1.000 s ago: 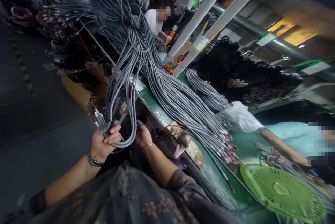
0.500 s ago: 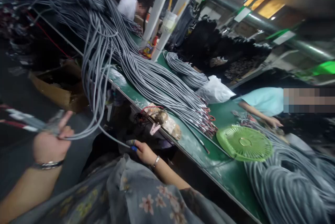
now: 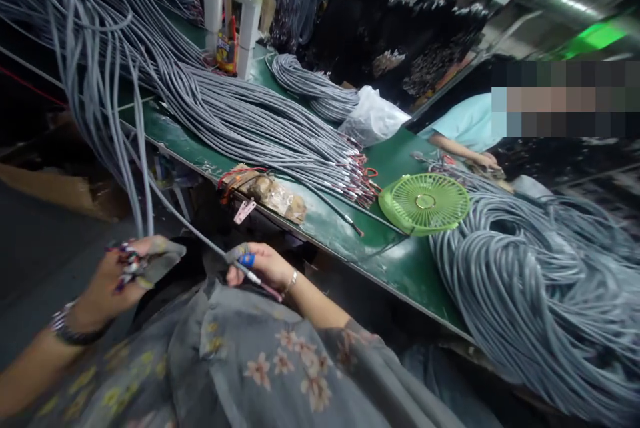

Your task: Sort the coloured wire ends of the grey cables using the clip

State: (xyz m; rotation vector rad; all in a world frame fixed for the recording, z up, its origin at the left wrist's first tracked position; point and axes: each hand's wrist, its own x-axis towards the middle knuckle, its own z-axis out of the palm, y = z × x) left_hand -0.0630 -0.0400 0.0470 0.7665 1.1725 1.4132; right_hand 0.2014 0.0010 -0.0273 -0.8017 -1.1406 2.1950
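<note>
My left hand, its fingertips covered in grey, is closed around the ends of several grey cables that hang down from the pile. Colored wire tips stick out of its grip. Over my lap, my right hand, with blue tape on a finger, pinches one grey cable near its end. A white band and a reddish tip show on that end past my fingers. Long grey cables with red wire ends lie in a thick bundle along the green table.
On the table are a green fan cover, a white plastic bag and a pink clip at the edge. Coiled cables lie at right, near another person's arm. A cardboard box stands at lower left.
The view has shifted, so the table sits further left and higher. My left hand has turned, and the cable ends it holds now point toward me. The cable end now shows past my right hand.
</note>
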